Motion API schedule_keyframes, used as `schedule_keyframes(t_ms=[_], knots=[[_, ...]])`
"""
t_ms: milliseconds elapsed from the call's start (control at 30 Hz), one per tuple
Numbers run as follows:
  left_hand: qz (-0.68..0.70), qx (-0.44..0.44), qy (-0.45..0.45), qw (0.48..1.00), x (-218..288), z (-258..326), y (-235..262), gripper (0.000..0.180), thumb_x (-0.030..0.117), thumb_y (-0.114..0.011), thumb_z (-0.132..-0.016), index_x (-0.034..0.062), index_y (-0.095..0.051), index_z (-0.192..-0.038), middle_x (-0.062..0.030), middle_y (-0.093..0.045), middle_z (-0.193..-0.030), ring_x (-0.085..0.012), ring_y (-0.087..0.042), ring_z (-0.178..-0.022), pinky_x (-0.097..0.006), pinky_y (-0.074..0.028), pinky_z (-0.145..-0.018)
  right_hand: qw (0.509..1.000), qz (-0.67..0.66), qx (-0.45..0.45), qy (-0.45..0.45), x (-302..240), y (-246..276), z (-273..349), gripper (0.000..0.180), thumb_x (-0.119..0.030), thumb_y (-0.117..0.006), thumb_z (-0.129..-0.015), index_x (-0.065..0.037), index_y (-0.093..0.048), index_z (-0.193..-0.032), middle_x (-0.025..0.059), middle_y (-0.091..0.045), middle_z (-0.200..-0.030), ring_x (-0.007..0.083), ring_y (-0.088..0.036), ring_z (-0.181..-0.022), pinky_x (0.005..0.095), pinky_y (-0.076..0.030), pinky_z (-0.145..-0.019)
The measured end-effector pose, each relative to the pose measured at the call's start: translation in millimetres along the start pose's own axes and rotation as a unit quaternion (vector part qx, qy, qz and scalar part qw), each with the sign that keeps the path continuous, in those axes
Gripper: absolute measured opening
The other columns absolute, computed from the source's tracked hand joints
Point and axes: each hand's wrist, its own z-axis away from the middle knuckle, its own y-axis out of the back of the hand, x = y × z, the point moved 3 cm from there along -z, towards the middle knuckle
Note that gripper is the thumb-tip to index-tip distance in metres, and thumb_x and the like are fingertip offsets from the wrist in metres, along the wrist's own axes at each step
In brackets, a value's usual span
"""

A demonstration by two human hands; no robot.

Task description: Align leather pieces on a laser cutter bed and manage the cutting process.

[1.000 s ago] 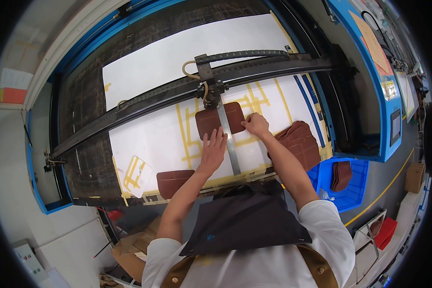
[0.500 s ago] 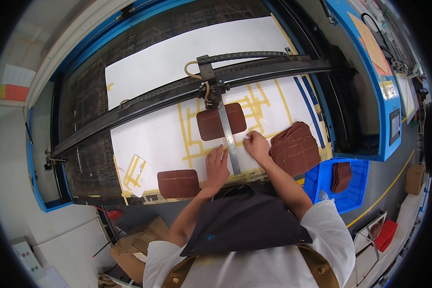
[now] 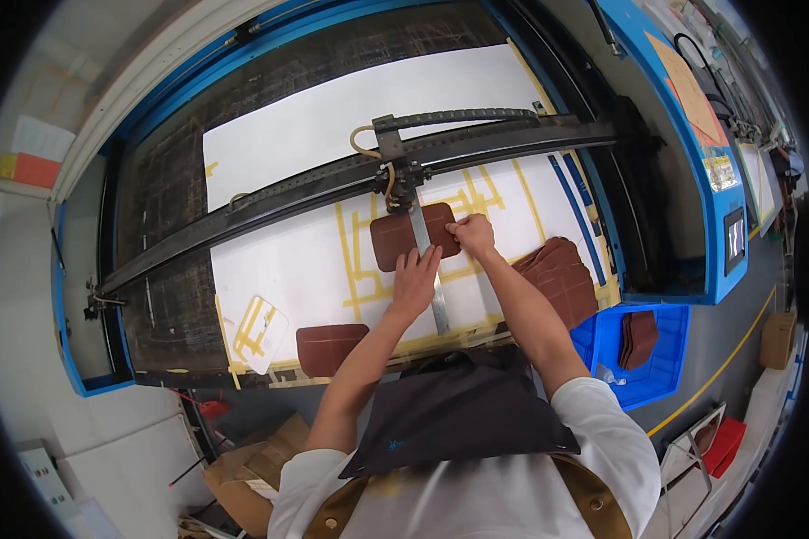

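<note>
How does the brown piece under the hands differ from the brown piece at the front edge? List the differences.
The held piece lies mid-bed under the gantry; the front piece sits at the near edge.
The left hand and right hand press the held piece; the front piece lies untouched.
A metal ruler crosses the held piece, not the front piece.
Both are brown, flat, round-cornered.

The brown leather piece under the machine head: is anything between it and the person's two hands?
Nothing visible. The left hand rests at the near edge of the brown leather piece, the right hand touches its right edge. A metal ruler lies across it between them.
</note>
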Motion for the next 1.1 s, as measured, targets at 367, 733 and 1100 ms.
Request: schedule_keyframes(t_ms=[367, 733, 1100], knots=[[-0.034, -0.025, 0.006, 0.999, 0, 4, 0, 0.053, 0.004, -0.056, -0.078, 0.0048, -0.055, -0.131, -0.007, -0.055, -0.137, -0.0277, -0.051, -0.111, -0.044, -0.038, -0.093, 0.98, 0.187, 0.04, 0.047, 2, 1, 5, 0.021, -0.031, -0.078, -0.073, -0.01, -0.073, -0.074, 0.012, -0.073, -0.08, 0.031, -0.07, -0.081, 0.041, -0.055, -0.073], [0.006, 0.012, 0.024, 1.0, 7, 46, 1, 0.05, 0.003, -0.056, -0.079, 0.0054, -0.056, -0.129, -0.0106, -0.055, -0.135, -0.0315, -0.049, -0.12, -0.052, -0.036, -0.101, 0.977, 0.162, 0.118, 0.077, 14, 17, 25, 0.024, -0.029, -0.076, -0.074, -0.007, -0.071, -0.081, 0.015, -0.071, -0.081, 0.0335, -0.069, -0.079, 0.0429, -0.055, -0.072], [0.353, 0.033, 0.317, 0.88, 31, 83, -24, 0.043, -0.003, -0.052, -0.085, 0.0067, -0.057, -0.126, -0.0175, -0.063, -0.116, -0.0366, -0.059, -0.108, -0.043, -0.048, -0.093, 0.997, -0.056, -0.051, 0.021, 82, -38, 109, 0.032, -0.013, -0.073, -0.075, 0.004, -0.068, -0.101, 0.0132, -0.071, -0.078, 0.0172, -0.068, -0.064, 0.0305, -0.053, -0.06]])
